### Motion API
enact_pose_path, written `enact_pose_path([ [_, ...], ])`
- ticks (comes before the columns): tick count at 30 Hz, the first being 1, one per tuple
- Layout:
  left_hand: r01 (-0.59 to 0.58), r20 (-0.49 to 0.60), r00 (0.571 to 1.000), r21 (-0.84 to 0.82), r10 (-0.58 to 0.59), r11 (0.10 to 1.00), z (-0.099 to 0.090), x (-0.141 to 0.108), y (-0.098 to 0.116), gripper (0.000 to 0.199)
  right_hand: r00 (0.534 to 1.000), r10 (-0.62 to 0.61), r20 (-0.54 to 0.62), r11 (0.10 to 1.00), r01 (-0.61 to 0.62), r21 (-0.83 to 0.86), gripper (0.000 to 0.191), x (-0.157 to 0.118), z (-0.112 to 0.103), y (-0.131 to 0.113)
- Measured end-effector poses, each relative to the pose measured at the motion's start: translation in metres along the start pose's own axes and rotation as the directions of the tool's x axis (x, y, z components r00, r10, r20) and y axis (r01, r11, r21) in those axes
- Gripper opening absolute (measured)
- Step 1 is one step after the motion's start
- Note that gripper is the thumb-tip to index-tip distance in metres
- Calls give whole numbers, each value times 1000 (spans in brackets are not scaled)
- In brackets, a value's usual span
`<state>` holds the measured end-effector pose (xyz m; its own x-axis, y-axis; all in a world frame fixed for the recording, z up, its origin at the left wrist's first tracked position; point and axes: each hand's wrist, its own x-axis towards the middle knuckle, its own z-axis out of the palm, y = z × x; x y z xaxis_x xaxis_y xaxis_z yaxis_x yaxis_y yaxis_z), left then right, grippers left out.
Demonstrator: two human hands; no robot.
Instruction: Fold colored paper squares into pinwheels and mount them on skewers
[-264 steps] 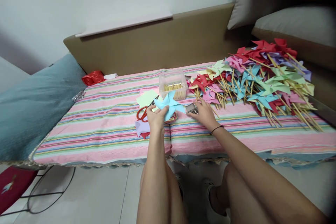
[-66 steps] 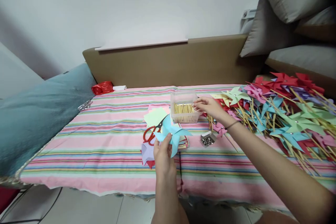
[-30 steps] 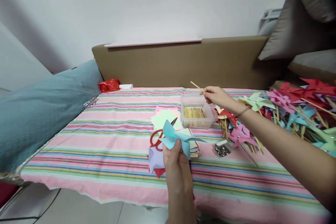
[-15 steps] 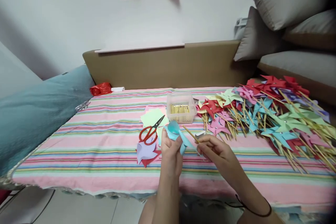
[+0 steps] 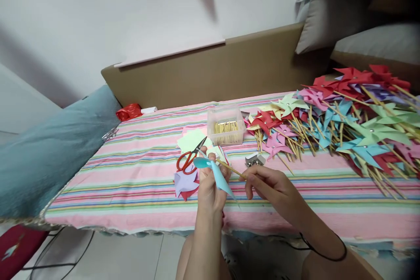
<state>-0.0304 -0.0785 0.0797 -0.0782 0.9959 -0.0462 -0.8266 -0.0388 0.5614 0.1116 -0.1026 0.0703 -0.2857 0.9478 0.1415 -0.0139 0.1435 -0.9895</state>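
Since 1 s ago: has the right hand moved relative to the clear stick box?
Yes. The right hand was up at the clear stick box; it now sits nearer the person, beside the left hand, pinching a wooden stick against the blue pinwheel.

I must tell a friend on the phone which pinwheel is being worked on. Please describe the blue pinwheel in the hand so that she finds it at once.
Start at the striped cloth and find the red scissors near its front middle. Just right of them, the left hand holds up a light blue pinwheel, and the right hand brings a wooden stick to it. The other pinwheels lie piled at the right.
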Motion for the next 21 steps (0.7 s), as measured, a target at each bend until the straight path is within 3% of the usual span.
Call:
enact_pose_path([
  [7, 7, -1, 1000, -12, -7, 1000, 5, 1, -3, 55, 1000, 12, 25, 1000, -12, 0, 31, -1, -2, 2],
  [12, 3, -13, 1000, 37, -2, 999, 4, 3, -4, 49, 1000, 11, 27, 1000, -10, -26, 31, -1, -4, 2],
  [21, -2, 19, 1000, -18, 2, 1000, 8, 2, -1, 47, 1000, -10, 26, 998, 11, -54, 29, -1, -7, 0],
])
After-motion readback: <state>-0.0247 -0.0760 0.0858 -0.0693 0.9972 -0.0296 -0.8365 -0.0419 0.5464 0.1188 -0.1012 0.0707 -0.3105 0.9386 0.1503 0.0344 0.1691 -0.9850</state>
